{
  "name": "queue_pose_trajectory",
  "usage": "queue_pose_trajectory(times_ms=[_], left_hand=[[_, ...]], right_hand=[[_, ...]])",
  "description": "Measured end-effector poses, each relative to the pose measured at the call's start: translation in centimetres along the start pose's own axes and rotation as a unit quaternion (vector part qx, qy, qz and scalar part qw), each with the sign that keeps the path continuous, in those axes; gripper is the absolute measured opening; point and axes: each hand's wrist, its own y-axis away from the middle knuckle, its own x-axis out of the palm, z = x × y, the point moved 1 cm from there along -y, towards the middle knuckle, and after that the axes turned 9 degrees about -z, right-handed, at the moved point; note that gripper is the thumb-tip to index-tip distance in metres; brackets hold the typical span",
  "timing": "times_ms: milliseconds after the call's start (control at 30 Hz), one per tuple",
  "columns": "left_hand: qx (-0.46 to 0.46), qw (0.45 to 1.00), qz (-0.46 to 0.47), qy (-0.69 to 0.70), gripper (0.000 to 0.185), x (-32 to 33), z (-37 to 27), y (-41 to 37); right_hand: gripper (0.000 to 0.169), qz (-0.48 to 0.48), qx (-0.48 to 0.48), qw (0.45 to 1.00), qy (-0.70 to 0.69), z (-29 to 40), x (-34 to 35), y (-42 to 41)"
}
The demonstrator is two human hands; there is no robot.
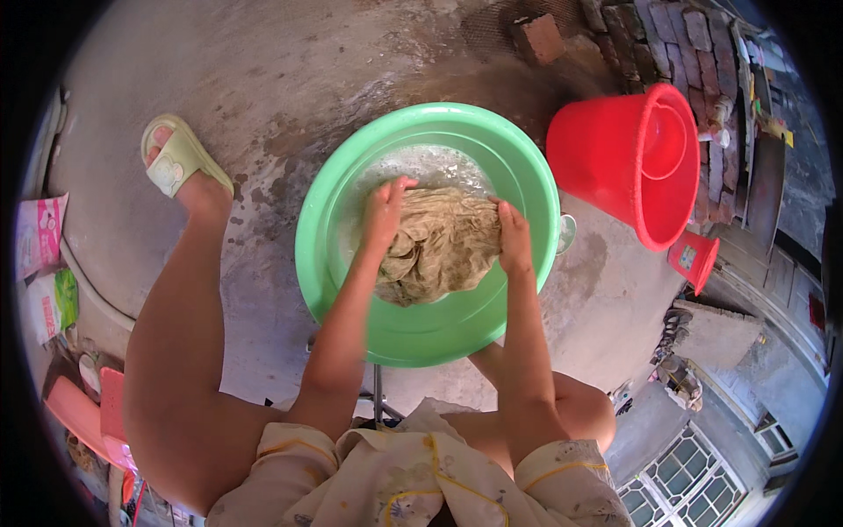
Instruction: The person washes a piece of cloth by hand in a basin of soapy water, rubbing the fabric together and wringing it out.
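A wet, crumpled tan cloth (448,244) is bunched up between my two hands, inside a round green plastic basin (421,342). My right hand (516,234) grips the cloth's right edge, thumb on top. At the upper left of the cloth lies my left hand (384,214), its fingers stretched forward and its palm side against the fabric; whether these fingers grip it is hard to see. Sudsy water (428,161) shows beyond the cloth at the basin's far side. The cloth hides most of the basin's bottom.
Right of the basin, a large red bucket (596,155) lies tilted, a smaller red bucket (691,257) near it. A small green-rimmed dish (566,234) sits close to the basin. Bricks (540,39) lie at the far right. A hose (92,290) and plastic packages (41,234) are at left.
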Motion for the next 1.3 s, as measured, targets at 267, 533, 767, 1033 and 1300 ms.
queue_pose_trajectory(times_ms=[267,533,767,1033,1300], left_hand=[[-0.485,0.792,0.018,0.372,0.028,3.5,3.0,5.2],[-0.522,0.827,-0.018,0.208,0.039,1.1,-0.3,4.0],[-0.490,0.805,-0.018,0.335,0.035,5.7,-1.5,6.7],[-0.525,0.733,-0.019,0.432,0.020,3.6,3.7,5.5],[-0.410,0.623,0.246,0.619,0.026,-0.6,10.6,3.0]], right_hand=[[0.034,-0.014,-0.135,0.941,0.310,1.2,11.3,7.1],[0.041,-0.046,-0.189,0.948,0.250,2.3,11.7,10.4],[0.039,-0.093,-0.035,0.956,0.275,-0.1,8.8,1.1],[0.035,-0.053,-0.164,0.912,0.372,-0.1,11.9,4.8],[0.034,-0.010,-0.255,0.929,0.268,3.2,13.9,12.8]])
